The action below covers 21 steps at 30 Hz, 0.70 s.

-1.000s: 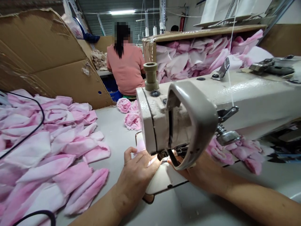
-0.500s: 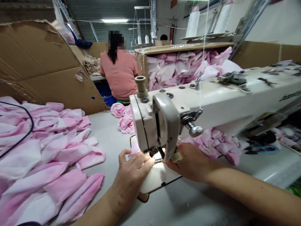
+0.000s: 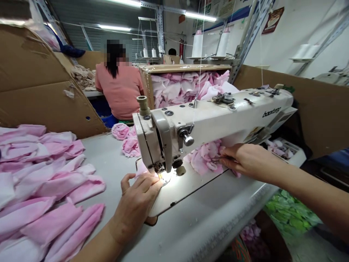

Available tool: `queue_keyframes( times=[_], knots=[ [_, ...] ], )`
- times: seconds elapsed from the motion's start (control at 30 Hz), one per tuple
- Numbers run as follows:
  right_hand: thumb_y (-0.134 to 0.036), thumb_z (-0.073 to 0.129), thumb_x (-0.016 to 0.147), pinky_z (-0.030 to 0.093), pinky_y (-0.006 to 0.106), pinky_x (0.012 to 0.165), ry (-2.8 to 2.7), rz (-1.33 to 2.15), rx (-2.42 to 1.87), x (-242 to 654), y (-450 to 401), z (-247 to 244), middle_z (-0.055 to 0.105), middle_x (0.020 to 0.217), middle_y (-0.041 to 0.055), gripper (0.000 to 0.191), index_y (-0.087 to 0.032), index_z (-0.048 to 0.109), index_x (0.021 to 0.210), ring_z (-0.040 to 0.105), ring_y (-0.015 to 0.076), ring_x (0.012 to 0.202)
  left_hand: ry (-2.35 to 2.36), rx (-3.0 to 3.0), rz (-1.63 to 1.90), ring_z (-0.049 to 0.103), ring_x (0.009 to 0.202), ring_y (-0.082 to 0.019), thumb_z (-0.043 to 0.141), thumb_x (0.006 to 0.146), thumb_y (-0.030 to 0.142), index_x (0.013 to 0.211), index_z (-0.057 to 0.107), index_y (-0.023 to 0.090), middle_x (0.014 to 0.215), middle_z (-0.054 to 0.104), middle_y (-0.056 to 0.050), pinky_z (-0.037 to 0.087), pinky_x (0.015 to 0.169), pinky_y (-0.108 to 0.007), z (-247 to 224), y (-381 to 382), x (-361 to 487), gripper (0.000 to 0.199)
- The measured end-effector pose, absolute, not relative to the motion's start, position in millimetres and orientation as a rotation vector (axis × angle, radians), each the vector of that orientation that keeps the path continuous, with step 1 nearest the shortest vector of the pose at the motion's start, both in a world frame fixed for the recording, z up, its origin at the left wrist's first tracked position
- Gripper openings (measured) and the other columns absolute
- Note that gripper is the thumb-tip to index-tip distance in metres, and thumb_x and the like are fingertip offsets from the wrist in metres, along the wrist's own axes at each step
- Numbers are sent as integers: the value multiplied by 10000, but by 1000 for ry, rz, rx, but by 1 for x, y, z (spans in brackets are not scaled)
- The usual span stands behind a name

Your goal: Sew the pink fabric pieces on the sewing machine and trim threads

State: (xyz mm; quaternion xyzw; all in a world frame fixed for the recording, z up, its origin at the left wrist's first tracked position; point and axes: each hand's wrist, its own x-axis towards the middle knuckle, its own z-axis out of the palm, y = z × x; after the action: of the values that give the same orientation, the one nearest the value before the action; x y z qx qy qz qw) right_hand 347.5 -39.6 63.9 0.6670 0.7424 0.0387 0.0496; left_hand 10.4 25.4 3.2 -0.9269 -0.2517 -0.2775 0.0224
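My left hand (image 3: 139, 200) lies beside the needle of a white sewing machine (image 3: 215, 122). Its fingers press together on a piece of pink fabric (image 3: 141, 170), mostly hidden behind the hand and the machine head. Under the machine arm, my right hand (image 3: 242, 160) is closed, with the slim dark blades of what look like small scissors (image 3: 215, 159) sticking out of the fingers. Those blades lie over a bunch of pink-and-white fabric petals (image 3: 204, 157). The scissors' handle is hidden in the hand.
Pink-and-white fabric pieces (image 3: 51, 214) cover the table's left side. Rolled pink fabric flowers (image 3: 130, 140) sit behind the machine head. A carton (image 3: 145, 85) of pink pieces stands behind. A co-worker in a coral shirt (image 3: 120, 92) sits beyond. Green pieces (image 3: 290, 209) lie low at right.
My right hand has left the needle area, moved right under the machine arm and taken hold of the scissors. My left hand stays by the needle. The view has shifted toward the right.
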Motion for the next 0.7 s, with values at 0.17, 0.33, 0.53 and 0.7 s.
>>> queue_keyframes(
  times=[0.17, 0.33, 0.53, 0.7],
  knots=[
    [-329, 450, 939, 334, 312, 559, 2276, 315, 1957, 349, -53, 56, 677, 741, 82, 246, -187, 619, 829, 639, 235, 689, -669, -2878, -843, 615, 1003, -199, 427, 770, 18, 980, 626, 238, 939, 695, -5, 222, 916, -394, 10, 21, 12, 363],
    [-305, 449, 942, 349, 307, 543, 2233, 417, 1946, 348, -56, 44, 684, 743, 101, 258, -164, 643, 848, 653, 253, 691, -598, -2838, -910, 626, 994, -168, 401, 932, 63, 895, 646, 229, 874, 699, 16, 229, 925, -379, 12, 18, 16, 298],
    [-289, 436, 962, 426, 300, 673, 2686, 120, 1996, 323, -65, 42, 682, 785, 61, 270, -185, 665, 866, 642, 204, 749, -571, -2903, -921, 616, 956, -154, 472, 922, 86, 996, 639, 213, 935, 685, -19, 371, 843, -317, 19, 15, 11, 222],
    [-303, 426, 979, 416, 285, 662, 3038, -251, 1874, 282, -75, 46, 658, 775, 40, 281, -181, 659, 880, 599, 178, 738, -895, -3171, -1013, 592, 956, -185, 542, 911, 187, 1114, 622, 200, 1039, 605, -87, 512, 756, -280, 29, -11, 14, 219]
  ],
)
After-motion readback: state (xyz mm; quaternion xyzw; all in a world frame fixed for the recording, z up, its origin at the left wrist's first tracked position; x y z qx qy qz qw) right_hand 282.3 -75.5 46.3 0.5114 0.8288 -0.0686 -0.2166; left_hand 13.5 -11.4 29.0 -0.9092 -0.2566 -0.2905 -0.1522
